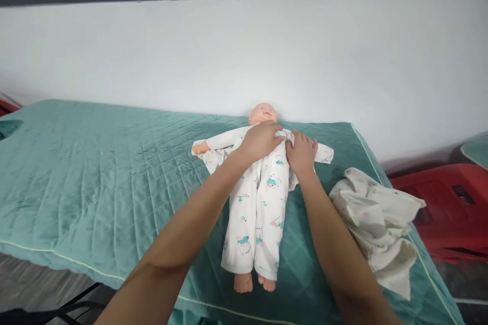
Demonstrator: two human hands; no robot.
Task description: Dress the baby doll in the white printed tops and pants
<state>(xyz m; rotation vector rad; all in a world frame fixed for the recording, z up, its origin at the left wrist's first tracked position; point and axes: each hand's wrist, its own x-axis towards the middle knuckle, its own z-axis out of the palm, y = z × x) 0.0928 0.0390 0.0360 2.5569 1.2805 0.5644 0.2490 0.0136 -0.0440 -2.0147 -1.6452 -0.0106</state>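
A baby doll (263,111) lies on its back on a teal quilted bed cover (95,183), head toward the white wall. It wears a white printed romper (255,218) with bare feet showing at the bottom. My left hand (261,139) rests on the doll's upper chest, fingers curled on the romper fabric near the collar. My right hand (301,152) lies beside it on the doll's left chest and shoulder, fingers pinching the cloth there.
A crumpled white printed cloth (381,223) lies on the cover to the right of the doll. A red plastic stool (446,208) stands beyond the bed's right edge. The white wall runs along the far side.
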